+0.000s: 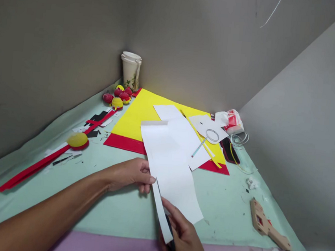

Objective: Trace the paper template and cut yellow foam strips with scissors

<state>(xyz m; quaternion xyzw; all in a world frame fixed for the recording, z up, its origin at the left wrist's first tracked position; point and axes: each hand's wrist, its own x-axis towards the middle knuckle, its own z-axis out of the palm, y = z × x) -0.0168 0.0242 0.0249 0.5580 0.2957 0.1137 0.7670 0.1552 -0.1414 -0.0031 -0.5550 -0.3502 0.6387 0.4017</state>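
My left hand [133,174] pinches the left edge of a long white paper sheet [169,165] that lies over the pale green mat [112,211]. My right hand [183,237] is closed on a dark tool, probably scissors [170,230], at the sheet's lower edge. A narrow white strip [160,211] hangs partly cut from the sheet beside that hand. More white paper pieces [184,137] lie just behind, over a yellow sheet [140,115] and a red sheet [124,143].
A glue gun [266,225] lies at the right with its cord. A paper cup [130,70] stands in the corner by red and yellow foam balls [118,97]. A red strip with a yellow disc [77,140], a ring [212,135], a pen and a crumpled packet [230,121] lie around.
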